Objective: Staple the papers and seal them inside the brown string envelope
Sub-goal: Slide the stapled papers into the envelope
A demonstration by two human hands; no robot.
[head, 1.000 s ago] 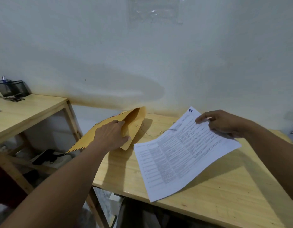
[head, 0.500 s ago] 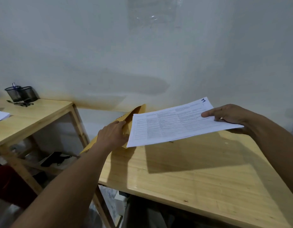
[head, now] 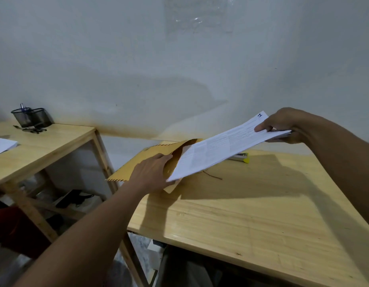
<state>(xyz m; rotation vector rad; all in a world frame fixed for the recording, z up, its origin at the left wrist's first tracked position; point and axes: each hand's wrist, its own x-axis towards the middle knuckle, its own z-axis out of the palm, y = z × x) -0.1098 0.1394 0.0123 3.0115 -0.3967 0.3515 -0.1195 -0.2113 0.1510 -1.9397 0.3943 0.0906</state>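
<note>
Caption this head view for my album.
Right hand aims the papers at the mouth of the brown envelope, which the left hand holds open.

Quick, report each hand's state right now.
Left hand: grips the brown envelope, holding its mouth open.
Right hand: pinches the papers at their far edge.

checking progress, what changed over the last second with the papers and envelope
The right hand lifted the papers off the table and swung them left, so their leading edge now reaches the open mouth of the brown envelope. The left hand kept holding the envelope open; nothing was let go.
</note>
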